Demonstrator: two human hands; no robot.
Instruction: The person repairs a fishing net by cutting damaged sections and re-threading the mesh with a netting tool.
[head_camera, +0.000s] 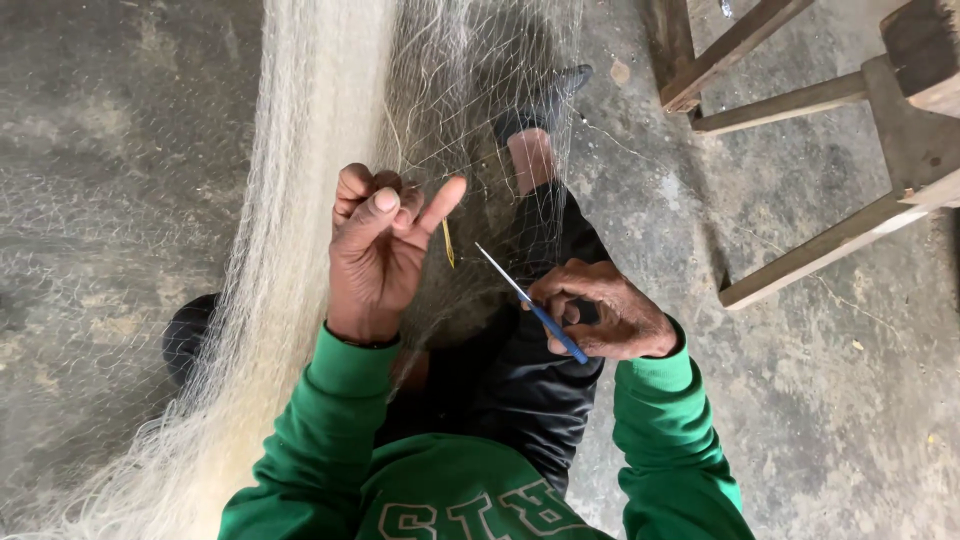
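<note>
A pale, fine-meshed fishing net hangs down in front of me and spreads over the floor and my legs. My left hand is raised, its fingers pinching strands of the net with the forefinger sticking out. A small yellow sliver shows just right of that hand. My right hand grips a thin blue-handled tool, whose pale tip points up and left toward the net. Both arms wear green sleeves.
I sit with dark trousers and a dark shoe stretched over a rough concrete floor. A wooden stool or bench frame stands at the upper right. A dark round object lies under the net at left.
</note>
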